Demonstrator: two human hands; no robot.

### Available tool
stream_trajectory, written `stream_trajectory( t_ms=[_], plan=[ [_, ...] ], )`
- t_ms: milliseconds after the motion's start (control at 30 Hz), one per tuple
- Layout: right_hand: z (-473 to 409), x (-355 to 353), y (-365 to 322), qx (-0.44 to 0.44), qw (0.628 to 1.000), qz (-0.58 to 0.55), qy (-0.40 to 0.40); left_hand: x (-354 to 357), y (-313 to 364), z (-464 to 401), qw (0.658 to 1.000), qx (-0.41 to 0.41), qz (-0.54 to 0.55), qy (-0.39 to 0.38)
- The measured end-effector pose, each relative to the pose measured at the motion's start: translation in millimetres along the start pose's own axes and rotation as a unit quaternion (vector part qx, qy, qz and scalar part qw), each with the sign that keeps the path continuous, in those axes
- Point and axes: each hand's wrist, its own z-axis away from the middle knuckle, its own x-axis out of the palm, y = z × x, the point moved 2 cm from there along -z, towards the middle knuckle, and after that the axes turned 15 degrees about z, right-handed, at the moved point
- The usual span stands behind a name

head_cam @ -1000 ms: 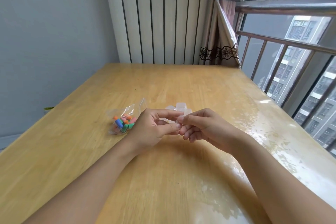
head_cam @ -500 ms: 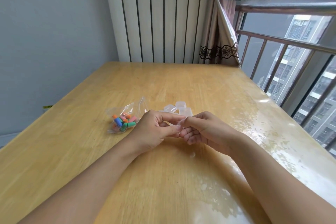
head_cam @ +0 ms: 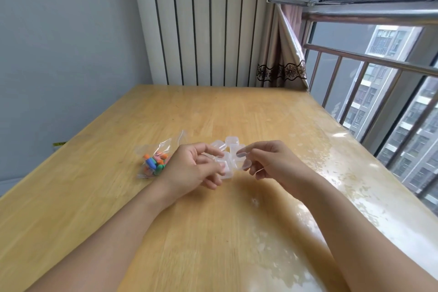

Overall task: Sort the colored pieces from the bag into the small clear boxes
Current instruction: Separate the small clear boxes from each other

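A broad, light wooden table [head_cam: 213,232] with a glossy surface is filling most of the head view, running up to a white ribbed wall panel [head_cam: 203,21] and a brown curtain with a dark lace band [head_cam: 282,64]; a railed window [head_cam: 379,78] is lining its right side.

Two bare forearms are reaching in from the bottom edge and meeting near the table's middle. The left hand [head_cam: 189,168] is curling its fingers round a small clear plastic box [head_cam: 225,167], thumb and fingertips pinching its near side. The right hand [head_cam: 270,161] is pinching a thin clear plastic lid [head_cam: 244,161] between thumb and forefinger, just beside the held box — whether lid and box are touching cannot be told.

Lying on the table left of the left hand, and partly hidden behind it, is a small clear zip bag [head_cam: 156,156] holding the colored capsule-shaped pieces [head_cam: 154,162] — orange, blue, green and pink.

Just beyond the fingers, a cluster of more small clear plastic boxes [head_cam: 227,143] is sitting on the wood, packed close together.
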Motion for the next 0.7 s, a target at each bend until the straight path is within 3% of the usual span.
stream_trajectory(
  t_ms=[100,200,367,500,533,600,667,700],
  plan=[
    [-0.9,-5.3,-0.2,-0.044,0.987,0.134,0.073,3.9,-5.0,5.3,0.991,0.032,-0.127,-0.009],
    [-1.8,-8.4,-0.7,-0.079,0.953,0.263,0.127,9.3,-9.6,7.0,0.981,0.072,-0.180,-0.018],
    [-3.4,-19.2,4.0,-0.092,0.922,0.354,0.127,-0.4,0.2,3.2,0.958,0.141,-0.246,0.028],
    [-3.2,-25.1,3.6,-0.092,0.909,0.361,0.185,-25.4,25.2,6.0,0.879,0.262,-0.386,0.097],
    [-0.9,-23.0,1.0,-0.106,0.902,0.360,0.214,-34.1,30.2,6.4,0.865,0.256,-0.417,0.111],
    [4.6,-10.9,-5.7,-0.163,0.895,0.339,0.238,-55.5,34.4,3.6,0.853,0.169,-0.481,0.116],
    [8.5,10.6,-10.3,-0.229,0.897,0.319,0.203,-75.9,28.0,-2.0,0.847,0.034,-0.522,0.092],
    [9.3,21.4,-10.3,-0.251,0.898,0.317,0.176,-83.3,22.3,-4.8,0.861,-0.017,-0.502,0.079]
  ],
)
